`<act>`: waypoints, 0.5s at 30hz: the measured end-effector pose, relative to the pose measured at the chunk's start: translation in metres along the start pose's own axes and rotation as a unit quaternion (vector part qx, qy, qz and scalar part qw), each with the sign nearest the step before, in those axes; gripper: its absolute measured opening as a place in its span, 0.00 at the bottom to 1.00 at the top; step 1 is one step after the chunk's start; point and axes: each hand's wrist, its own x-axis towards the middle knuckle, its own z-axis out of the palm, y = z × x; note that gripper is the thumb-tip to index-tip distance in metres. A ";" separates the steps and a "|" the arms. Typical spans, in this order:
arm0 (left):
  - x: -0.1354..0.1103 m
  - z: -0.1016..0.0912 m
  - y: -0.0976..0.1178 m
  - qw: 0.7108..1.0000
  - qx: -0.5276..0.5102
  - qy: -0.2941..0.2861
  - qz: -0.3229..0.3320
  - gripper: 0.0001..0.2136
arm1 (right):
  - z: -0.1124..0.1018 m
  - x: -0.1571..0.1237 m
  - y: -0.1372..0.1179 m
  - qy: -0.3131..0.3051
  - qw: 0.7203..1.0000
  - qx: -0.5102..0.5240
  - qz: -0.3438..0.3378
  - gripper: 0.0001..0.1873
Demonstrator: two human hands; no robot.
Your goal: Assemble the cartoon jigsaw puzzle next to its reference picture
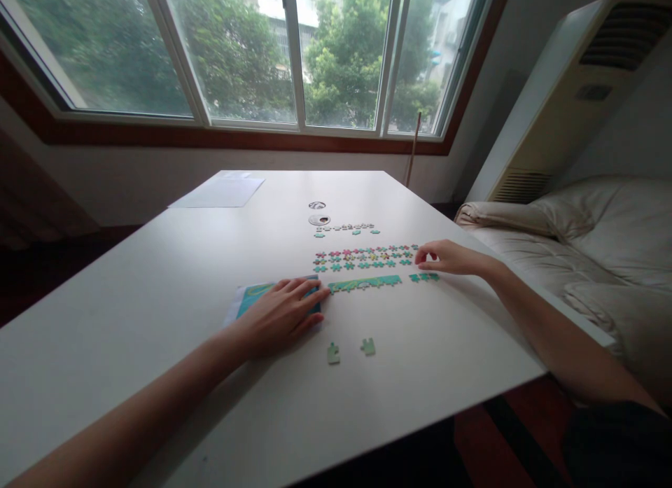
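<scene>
My left hand (281, 315) lies flat, fingers stretched out, on a teal puzzle card (250, 298) on the white table (157, 320). Just right of its fingertips lies a joined strip of green puzzle pieces (365, 283). My right hand (446, 258) rests at the right end of rows of loose coloured puzzle pieces (362, 258), fingers curled in a pinch; what they hold is too small to make out. Two loose green pieces (351, 350) lie near the table's front, below the strip. A few teal pieces (424, 277) sit just under my right hand.
A sheet of paper (220, 191) lies at the table's far left. Two small round objects (318, 213) and a short row of pieces (347, 229) sit farther back. A cushioned sofa (593, 243) and a standing air conditioner (567, 89) are on the right, windows behind.
</scene>
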 end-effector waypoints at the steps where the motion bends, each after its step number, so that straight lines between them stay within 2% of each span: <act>1: 0.000 0.000 0.000 1.000 -0.001 -0.001 0.000 0.19 | 0.000 0.000 -0.001 -0.002 1.000 0.000 0.002 0.14; 10: 0.000 0.001 0.000 1.000 0.000 0.010 0.001 0.19 | 0.003 0.001 -0.001 0.004 1.000 0.005 0.002 0.15; 15: 0.000 -0.001 0.002 1.000 0.011 0.004 -0.004 0.19 | 0.007 0.015 -0.001 0.024 0.999 0.014 -0.026 0.14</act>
